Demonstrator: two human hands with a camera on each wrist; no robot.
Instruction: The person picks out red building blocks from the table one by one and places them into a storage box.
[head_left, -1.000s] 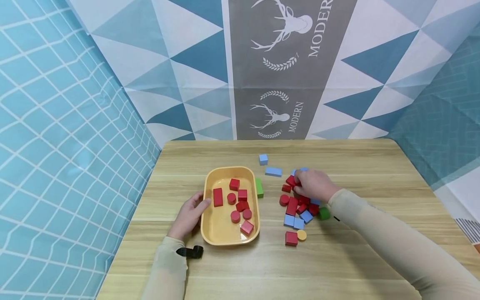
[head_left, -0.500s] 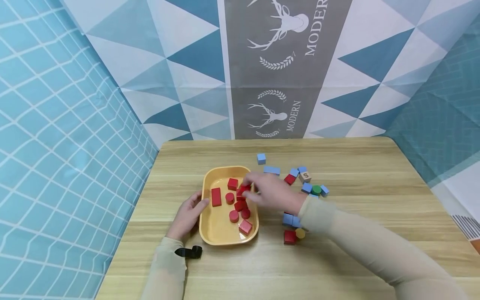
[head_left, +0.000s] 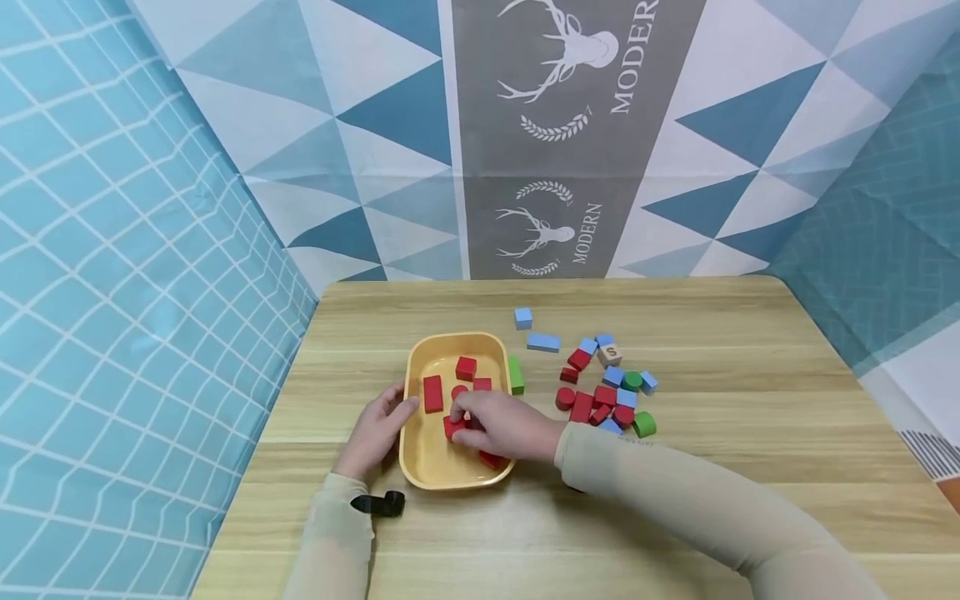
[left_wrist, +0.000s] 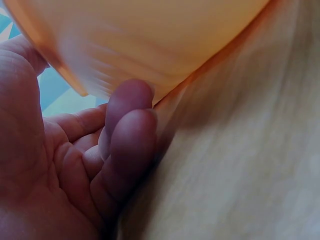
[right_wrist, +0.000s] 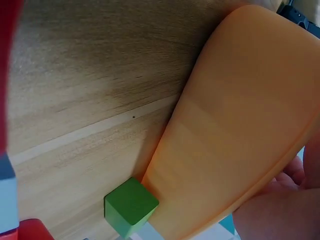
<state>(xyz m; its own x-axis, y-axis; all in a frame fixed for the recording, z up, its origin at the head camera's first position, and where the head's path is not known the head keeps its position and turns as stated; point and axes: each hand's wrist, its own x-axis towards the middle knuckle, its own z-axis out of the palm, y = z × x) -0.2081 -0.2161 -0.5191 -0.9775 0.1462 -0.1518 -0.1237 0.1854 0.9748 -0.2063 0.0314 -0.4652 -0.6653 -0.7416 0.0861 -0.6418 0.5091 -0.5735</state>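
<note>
A yellow plastic tray [head_left: 423,467] holding several red blocks stands on the wooden table. At its left side, my left hand [head_left: 377,429] grips the wall, thumb over the rim; in the left wrist view its fingers [left_wrist: 132,142] are against the outside. My right hand [head_left: 510,425] reaches over the right rim and pinches a red block [head_left: 453,427] low inside the tray. Beside it lie a red rectangular block [head_left: 432,393] and a red cube [head_left: 466,368]; other red blocks are partly hidden under the hand. The right wrist view shows only the tray's outer wall [right_wrist: 235,115].
A green block [head_left: 516,375] lies against the tray's right side. Right of it sits a loose group of red, blue and green blocks, including a red cylinder [head_left: 566,398] and a wooden cube marked S [head_left: 610,354]. Behind are a blue bar [head_left: 543,342] and blue cube [head_left: 522,318].
My right hand has moved left from the block group into the tray, carrying a red block, then lower toward the tray's middle. My left hand stays at the rim.
</note>
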